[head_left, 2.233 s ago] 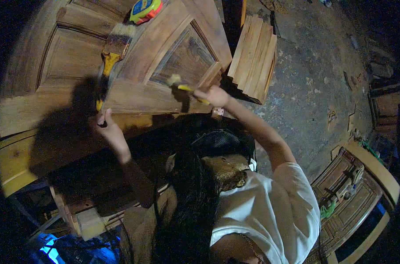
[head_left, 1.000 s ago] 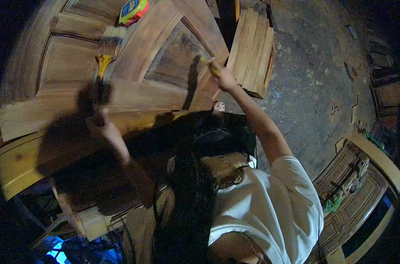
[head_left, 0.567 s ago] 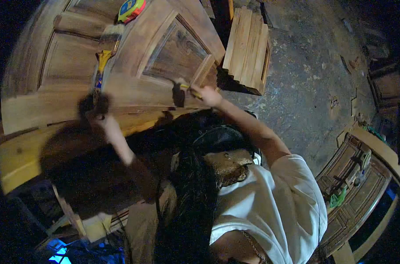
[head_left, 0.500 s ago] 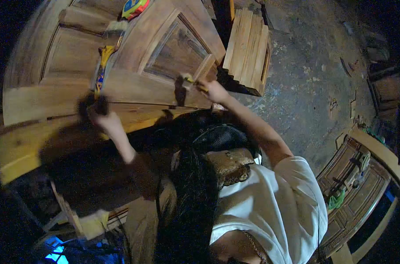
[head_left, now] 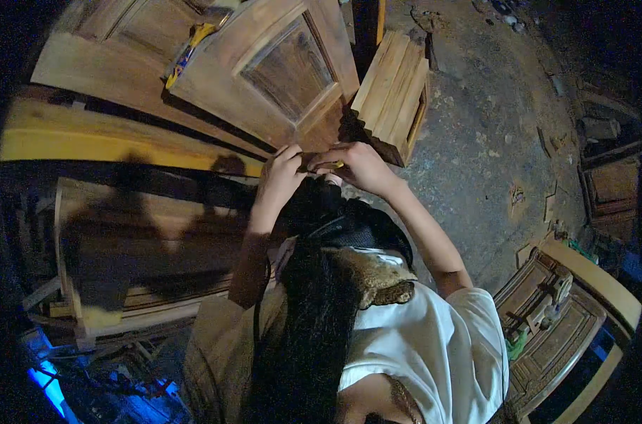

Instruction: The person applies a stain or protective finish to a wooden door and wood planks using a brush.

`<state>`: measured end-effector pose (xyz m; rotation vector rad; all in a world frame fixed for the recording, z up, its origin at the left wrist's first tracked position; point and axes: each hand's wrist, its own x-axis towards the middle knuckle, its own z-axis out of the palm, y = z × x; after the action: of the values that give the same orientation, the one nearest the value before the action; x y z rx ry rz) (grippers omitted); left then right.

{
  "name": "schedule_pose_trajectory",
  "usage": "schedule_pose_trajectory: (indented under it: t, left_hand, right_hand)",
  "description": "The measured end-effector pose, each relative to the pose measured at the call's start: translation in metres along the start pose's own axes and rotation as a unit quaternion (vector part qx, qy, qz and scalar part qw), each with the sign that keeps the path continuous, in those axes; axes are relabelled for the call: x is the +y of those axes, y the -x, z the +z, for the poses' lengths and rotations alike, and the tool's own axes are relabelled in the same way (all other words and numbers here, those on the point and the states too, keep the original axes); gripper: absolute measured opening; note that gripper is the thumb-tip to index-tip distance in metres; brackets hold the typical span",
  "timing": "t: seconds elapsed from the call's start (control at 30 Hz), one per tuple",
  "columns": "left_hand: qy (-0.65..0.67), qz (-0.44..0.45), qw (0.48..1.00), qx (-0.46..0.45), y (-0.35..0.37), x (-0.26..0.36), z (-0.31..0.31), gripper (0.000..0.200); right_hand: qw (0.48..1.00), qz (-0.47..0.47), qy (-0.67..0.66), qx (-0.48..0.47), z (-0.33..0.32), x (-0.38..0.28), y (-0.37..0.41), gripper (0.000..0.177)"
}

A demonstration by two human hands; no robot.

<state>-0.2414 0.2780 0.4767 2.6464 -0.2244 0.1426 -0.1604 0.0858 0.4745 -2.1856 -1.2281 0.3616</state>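
My right hand (head_left: 363,168) is closed at the near edge of a panelled wooden door (head_left: 229,85). A bit of yellow handle (head_left: 339,164) shows between its fingers, part of a small tool whose other end is hidden. Close beside it, my left hand (head_left: 282,173) has its fingers curled together, almost touching the right fingertips. What the left fingers hold, if anything, is too small to make out. Farther up on the door lies a tool with a yellow and blue handle (head_left: 188,55).
A stack of wooden boards (head_left: 392,95) stands right of the door. Another panelled door (head_left: 558,346) with things on it is at lower right. A yellowish beam (head_left: 66,138) runs along the left, and scraps lie on the concrete floor (head_left: 469,141).
My left hand has moved right, from the door's left side to beside my right hand. My right hand has drawn slightly closer to me with the small tool. The view has shifted.
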Motion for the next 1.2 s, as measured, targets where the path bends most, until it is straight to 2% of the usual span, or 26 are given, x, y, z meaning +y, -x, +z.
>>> schedule_pose_trajectory:
  t: [0.07,0.1,0.13,0.2,0.23,0.27,0.3,0.33,0.37,0.4,0.43,0.5,0.57,0.6,0.67,0.73,0.8,0.83,0.93,0.97,1.0,1.03,1.07,1.13,1.2]
  left_hand:
    - [-0.018,-0.001,1.0,-0.019,0.007,-0.001,-0.002,0.017]
    - [-0.035,0.002,0.999,-0.039,0.009,-0.003,-0.003,0.016]
    - [-0.05,-0.053,0.996,-0.041,0.008,-0.004,-0.009,0.016]
    - [-0.05,-0.018,0.994,0.09,0.009,-0.025,-0.03,0.026]
    - [0.016,-0.034,0.989,0.145,0.007,-0.036,-0.046,0.031]
    - [0.01,-0.027,0.979,0.2,0.003,-0.045,-0.065,0.035]
    - [0.231,-0.128,0.916,0.301,-0.008,-0.056,-0.07,0.035]
    - [0.146,-0.092,0.926,0.336,-0.015,-0.068,-0.087,0.034]
    - [-0.06,-0.018,0.926,0.371,-0.02,-0.076,-0.1,0.031]
    - [-0.109,-0.008,0.915,0.387,-0.026,-0.082,-0.107,0.033]
    - [-0.137,-0.003,0.913,0.384,-0.033,-0.088,-0.111,0.035]
    - [-0.162,0.003,0.911,0.379,-0.04,-0.099,-0.11,0.037]
    - [-0.16,-0.137,0.924,0.321,-0.04,-0.113,-0.094,0.038]
    - [-0.16,-0.135,0.924,0.32,-0.04,-0.118,-0.083,0.038]
    - [-0.202,-0.235,0.935,0.172,-0.038,-0.121,-0.055,0.039]
    - [-0.195,-0.256,0.945,0.057,-0.036,-0.113,-0.03,0.042]
    - [-0.177,-0.244,0.953,0.024,-0.036,-0.111,-0.005,0.044]
    - [-0.15,-0.173,0.971,0.064,-0.036,-0.124,0.01,0.033]
    - [-0.08,-0.183,0.976,0.086,-0.035,-0.139,0.016,0.022]
    - [-0.124,-0.215,0.965,0.088,-0.036,-0.143,0.007,0.022]
    - [-0.123,-0.135,0.963,0.199,-0.034,-0.144,-0.007,0.022]
    - [-0.126,-0.152,0.969,0.145,-0.036,-0.141,-0.036,0.022]
    - [-0.132,-0.185,0.959,0.171,-0.039,-0.125,-0.062,0.023]
    - [-0.152,-0.093,0.931,0.319,-0.041,-0.107,-0.102,0.017]
    - [-0.189,-0.13,0.919,0.322,-0.041,-0.1,-0.119,0.022]
  right_hand:
    - [0.999,-0.035,-0.038,0.018,-0.001,-0.008,0.011,0.032]
    - [0.997,0.003,-0.066,0.051,-0.006,-0.02,0.016,0.034]
    - [0.991,0.041,-0.094,0.083,-0.011,-0.029,0.02,0.037]
    - [0.989,0.043,-0.116,0.081,-0.016,-0.034,0.026,0.04]
    - [0.985,0.087,-0.13,0.075,-0.017,-0.034,0.029,0.04]
    - [0.978,0.131,-0.144,0.071,-0.018,-0.034,0.032,0.039]
    - [0.979,0.118,-0.142,0.092,-0.008,-0.022,0.035,0.034]
    - [0.978,0.118,-0.142,0.095,-0.002,-0.013,0.036,0.034]
    - [0.966,0.15,-0.187,0.092,0.003,-0.006,0.039,0.032]
    - [0.951,0.183,-0.232,0.09,0.007,-0.001,0.039,0.03]
    - [0.959,0.153,-0.209,0.116,0.01,0.005,0.039,0.028]
    - [0.949,0.178,-0.229,0.121,0.015,0.007,0.038,0.028]
    - [0.94,0.199,-0.247,0.122,0.02,0.012,0.034,0.027]
    - [0.94,0.216,-0.232,0.129,0.028,0.019,0.032,0.027]
    - [0.938,0.233,-0.219,0.134,0.033,0.021,0.024,0.026]
    - [0.934,0.241,-0.233,0.123,0.03,0.017,0.015,0.027]
    - [0.933,0.233,-0.245,0.127,0.032,0.018,0.007,0.027]
    - [0.932,0.223,-0.255,0.13,0.032,0.018,0.004,0.027]
    - [0.915,0.235,-0.295,0.141,0.033,0.015,-0.001,0.027]
    - [0.914,0.236,-0.296,0.143,0.033,0.018,-0.001,0.027]
    - [0.915,0.226,-0.298,0.151,0.034,0.022,0.001,0.027]
    - [0.915,0.216,-0.301,0.159,0.036,0.025,0.003,0.027]
    - [0.913,0.218,-0.304,0.16,0.036,0.025,0.005,0.027]
    - [0.893,0.246,-0.33,0.181,0.032,0.025,0.008,0.026]
    - [0.895,0.273,-0.301,0.186,0.029,0.024,0.011,0.026]
